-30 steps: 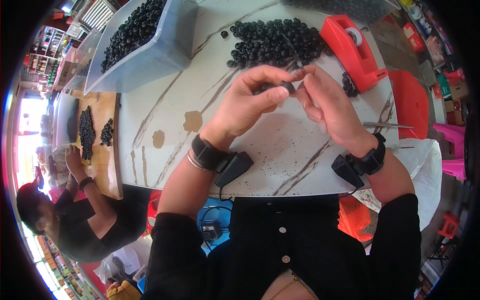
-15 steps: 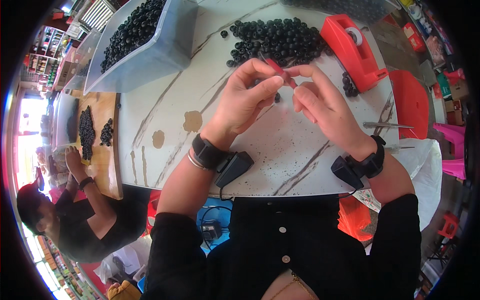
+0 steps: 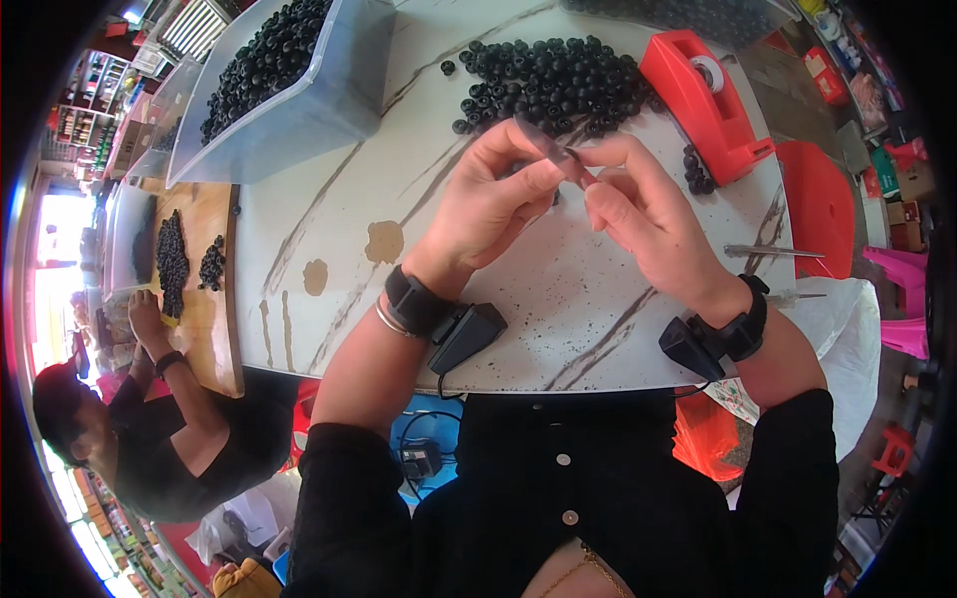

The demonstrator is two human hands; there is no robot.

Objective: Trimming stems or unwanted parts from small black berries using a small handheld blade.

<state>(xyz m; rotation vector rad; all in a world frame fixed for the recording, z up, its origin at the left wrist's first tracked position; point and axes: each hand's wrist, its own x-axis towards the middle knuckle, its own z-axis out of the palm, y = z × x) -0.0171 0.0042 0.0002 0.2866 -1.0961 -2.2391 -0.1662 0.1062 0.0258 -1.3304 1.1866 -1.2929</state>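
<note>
Above the table, my left hand [image 3: 490,199] and my right hand [image 3: 643,209] meet at the fingertips. Between them stretches a thin reddish-grey strip [image 3: 543,143], flat and slightly glossy. Left thumb and index finger pinch its one side, while the right fingers close round its lower end. A small dark piece shows at the right index fingertip; I cannot tell whether it is a bead. Just beyond the hands lies a loose pile of black round beads [image 3: 558,80] with holes. Below the left fingers the tabletop is partly hidden.
A clear plastic bin [image 3: 344,95] of black beads stands at the far left. To the right are a red tape dispenser [image 3: 713,110], a few beads [image 3: 696,171] and metal tweezers [image 3: 773,250]. Dark specks dot the white marbled table [image 3: 558,349]. Another person [image 3: 189,439] works at the left.
The strip has turned between my fingers, showing a greyer, broader face where it looked narrow and red. Both hands stay in nearly the same place.
</note>
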